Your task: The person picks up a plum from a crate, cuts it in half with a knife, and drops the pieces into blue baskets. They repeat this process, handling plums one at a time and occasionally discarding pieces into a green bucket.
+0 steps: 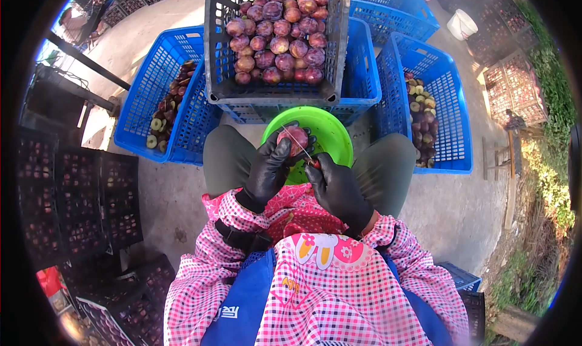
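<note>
Black-gloved left hand [270,167] is closed around a plum [288,135] at centre frame, over a green bowl [333,134]; a thin knife [303,150], gripped in the right hand [339,188], is laid across it. Cut halves are noted in the blue crates [145,91] at left and right, yet the grey crate [215,43] at top centre is judged mostly full. Concrete floor [461,206], outdoors, is ringed by stacked dark crates [79,200].

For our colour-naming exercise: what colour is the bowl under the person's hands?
The bowl is bright green; the head view shows it best.
</note>
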Available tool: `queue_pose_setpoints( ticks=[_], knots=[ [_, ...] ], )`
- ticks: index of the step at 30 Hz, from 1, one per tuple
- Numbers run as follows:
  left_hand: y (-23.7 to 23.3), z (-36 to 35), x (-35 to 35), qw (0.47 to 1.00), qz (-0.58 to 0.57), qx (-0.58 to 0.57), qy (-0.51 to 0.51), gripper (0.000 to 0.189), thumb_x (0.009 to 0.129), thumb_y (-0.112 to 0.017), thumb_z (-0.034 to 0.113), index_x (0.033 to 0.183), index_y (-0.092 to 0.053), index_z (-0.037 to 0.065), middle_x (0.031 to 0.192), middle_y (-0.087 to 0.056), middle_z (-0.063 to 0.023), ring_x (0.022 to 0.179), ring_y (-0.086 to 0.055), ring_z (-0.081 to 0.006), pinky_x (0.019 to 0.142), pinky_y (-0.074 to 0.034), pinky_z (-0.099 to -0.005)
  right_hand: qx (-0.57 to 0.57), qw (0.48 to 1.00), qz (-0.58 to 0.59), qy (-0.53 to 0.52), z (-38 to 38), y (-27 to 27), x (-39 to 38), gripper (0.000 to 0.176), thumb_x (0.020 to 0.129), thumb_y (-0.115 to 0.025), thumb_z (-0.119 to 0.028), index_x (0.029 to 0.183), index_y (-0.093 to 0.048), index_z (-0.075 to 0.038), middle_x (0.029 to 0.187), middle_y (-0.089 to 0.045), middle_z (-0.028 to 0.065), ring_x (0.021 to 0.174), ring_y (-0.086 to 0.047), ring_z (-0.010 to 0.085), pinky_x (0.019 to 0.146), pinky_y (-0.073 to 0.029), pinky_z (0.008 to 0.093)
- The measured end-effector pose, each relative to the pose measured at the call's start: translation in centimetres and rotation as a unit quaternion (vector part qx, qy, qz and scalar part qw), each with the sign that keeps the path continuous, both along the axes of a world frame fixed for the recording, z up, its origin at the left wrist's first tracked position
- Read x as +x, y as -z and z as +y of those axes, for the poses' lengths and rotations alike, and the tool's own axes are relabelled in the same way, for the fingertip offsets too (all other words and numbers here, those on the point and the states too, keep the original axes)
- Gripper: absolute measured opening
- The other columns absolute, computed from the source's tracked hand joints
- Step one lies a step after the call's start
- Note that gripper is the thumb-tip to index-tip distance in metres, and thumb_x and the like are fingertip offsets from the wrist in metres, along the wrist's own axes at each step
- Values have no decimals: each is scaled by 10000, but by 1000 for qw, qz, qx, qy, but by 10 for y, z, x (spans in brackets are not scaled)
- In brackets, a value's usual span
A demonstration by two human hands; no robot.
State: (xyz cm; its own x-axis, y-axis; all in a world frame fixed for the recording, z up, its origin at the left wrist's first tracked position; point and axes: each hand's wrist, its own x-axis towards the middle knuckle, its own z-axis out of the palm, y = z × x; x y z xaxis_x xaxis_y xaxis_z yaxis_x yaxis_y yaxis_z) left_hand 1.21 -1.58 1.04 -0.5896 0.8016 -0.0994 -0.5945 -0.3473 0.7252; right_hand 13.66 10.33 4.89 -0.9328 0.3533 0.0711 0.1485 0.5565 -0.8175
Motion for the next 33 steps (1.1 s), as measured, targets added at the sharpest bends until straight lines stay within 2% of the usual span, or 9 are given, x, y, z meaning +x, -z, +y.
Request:
queue_pose_setpoints(
  ticks=[11, 14, 17, 19, 23, 25, 29, 31, 33],
  knots=[
    [4, 1, 7, 1000, -6, 3, 3, 584, 980, -598, 310, 1432, -390, 5, 1349, -550, -134, 1238, -542, -226, 1086, -408, -358, 28, 999, 5, 26, -12, 18, -6, 238, 974, -550, -254, 1065, -536, -35, 664, -621, 202, 590, -618, 413, 533, -476, 501],
    [-6, 7, 7, 995, 91, -44, -19, 576, 990, -586, 306, 1432, -389, -5, 1351, -548, -129, 1238, -542, -219, 1077, -411, -341, 17, 999, 15, 34, -9, 24, -7, 258, 976, -546, -221, 1116, -531, -5, 696, -623, 217, 611, -620, 421, 539, -467, 492],
    [-11, 7, 8, 997, 71, -40, -7, 547, 997, -576, 301, 1410, -409, -17, 1316, -563, -125, 1212, -555, -216, 1068, -417, -350, 22, 998, 38, 51, -16, 29, -2, 295, 974, -546, -214, 1161, -521, 13, 704, -625, 219, 610, -623, 413, 537, -465, 490],
    [-19, 9, 8, 985, -167, 30, 39, 519, 1001, -571, 289, 1383, -422, -28, 1289, -569, -120, 1201, -554, -212, 1061, -420, -366, 48, 994, 67, 70, -14, 32, -5, 331, 971, -548, -240, 1188, -519, 9, 678, -627, 201, 576, -624, 389, 526, -475, 490],
    [-12, 10, 7, 988, -144, 25, 45, 512, 1014, -538, 341, 1368, -436, -15, 1281, -563, -112, 1199, -546, -201, 1058, -418, -368, 27, 998, 35, 39, -9, 30, -2, 262, 968, -550, -192, 1145, -524, 0, 734, -627, 219, 651, -631, 420, 554, -471, 475],
    [-25, 8, 13, 939, 298, -167, -47, 502, 1038, -470, 377, 1360, -452, -7, 1279, -565, -103, 1211, -537, -192, 1055, -417, -350, -9, 999, 31, 34, -10, 29, 1, 226, 969, -546, -147, 1133, -524, 8, 760, -617, 238, 688, -626, 444, 570, -461, 461],
    [-16, 11, 10, 922, 356, -117, -94, 495, 1039, -471, 373, 1362, -456, -2, 1263, -575, -102, 1203, -541, -189, 1054, -410, -342, 8, 996, 83, 38, -10, 24, 0, 238, 965, -566, -236, 1092, -525, -39, 752, -642, 209, 667, -633, 429, 560, -490, 498],
    [-10, 8, 6, 999, -18, -21, 22, 503, 1000, -567, 302, 1383, -436, 2, 1268, -575, -104, 1206, -540, -197, 1050, -414, -346, 16, 996, 80, 42, -11, 24, 2, 237, 963, -570, -228, 1094, -525, -36, 763, -641, 212, 670, -630, 435, 562, -489, 500],
    [-15, 6, 6, 992, -115, 6, 49, 519, 978, -611, 273, 1387, -437, 5, 1281, -570, -101, 1200, -541, -189, 1047, -412, -334, -10, 998, 47, 51, -10, 26, 0, 180, 963, -541, -115, 1106, -531, -6, 756, -605, 227, 685, -620, 438, 575, -462, 441]
  ],
)
